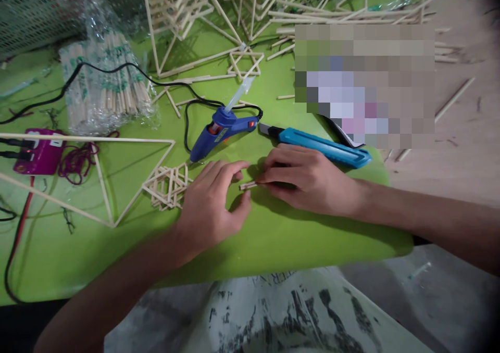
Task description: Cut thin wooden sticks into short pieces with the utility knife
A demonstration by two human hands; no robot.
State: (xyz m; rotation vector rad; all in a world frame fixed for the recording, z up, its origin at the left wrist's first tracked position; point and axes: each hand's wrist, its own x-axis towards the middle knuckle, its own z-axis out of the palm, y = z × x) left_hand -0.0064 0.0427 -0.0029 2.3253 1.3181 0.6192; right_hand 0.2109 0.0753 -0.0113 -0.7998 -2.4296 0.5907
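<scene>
One right hand (312, 180), closed in a pinch on short wooden sticks (248, 186); the free ends point towards the left hand, just above the near part of a green surface (297, 238). One left hand (213, 199), thumb and fingers curved and parted around the stick ends (nothing is seen in its grasp).

One blue glue gun (207, 140), beyond the left hand, nozzle end towards the wearer, a translucent glue stick (239, 95) projecting from its back. One black cord (128, 64), crossing from the left edge towards the glue gun. One blue utility knife (322, 145), just beyond the right hand, blade end towards the gun's handle.

One small wooden lattice (169, 189), beside the left hand (partly hidden by it). One large frame (102, 186) of long sticks, further left. One purple box (42, 152), black plugs in its side, a bundle of purple cord (80, 163) next to it. One clear plastic bag (117, 90) of sticks, far left. One star-shaped piece (247, 54), beyond the gun. Tall stacked stick structures (177, 4), at the far side.
</scene>
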